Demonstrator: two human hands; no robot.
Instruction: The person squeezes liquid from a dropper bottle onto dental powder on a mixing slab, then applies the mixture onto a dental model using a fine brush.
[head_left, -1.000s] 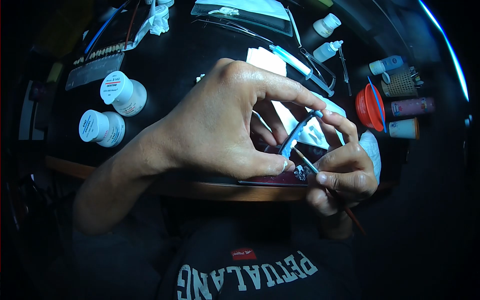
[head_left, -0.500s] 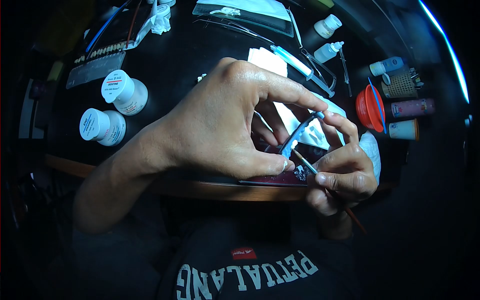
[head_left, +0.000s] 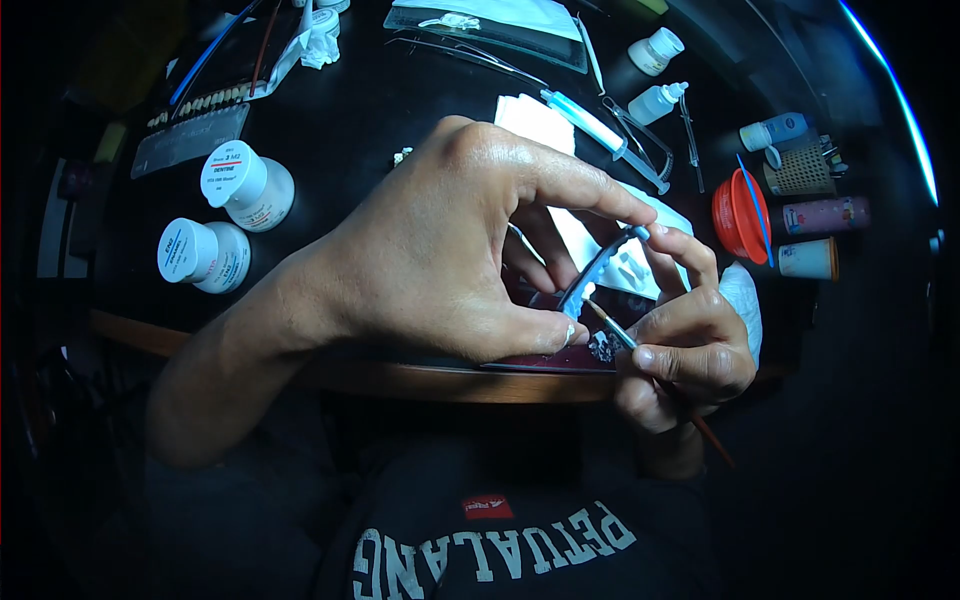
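Note:
My left hand (head_left: pixel 450 240) pinches a dark, curved dental framework (head_left: pixel 597 277) by its ends, thumb at the lower end and index finger at the upper one. Tooth-like bumps run along its inner side, with white material on one part. Closed around a thin brush (head_left: pixel 618 331) is my right hand (head_left: pixel 695 345). The brush tip is at the white material; whether it touches cannot be made out. A right fingertip rests by the framework's upper end. White residue marks my left thumb. Below the work lies a dark red surface (head_left: pixel 545 358) with a crumpled dark and white bit on it.
Two white-lidded jars (head_left: pixel 205 256) stand at left, near a tooth shade guide (head_left: pixel 195 135). A blue syringe (head_left: pixel 600 130), white tissue (head_left: pixel 530 120) and small bottles (head_left: pixel 657 103) lie beyond my hands. A red bowl (head_left: pixel 735 220) and paper cup (head_left: pixel 808 260) are at right. The wooden table edge (head_left: pixel 450 383) runs in front.

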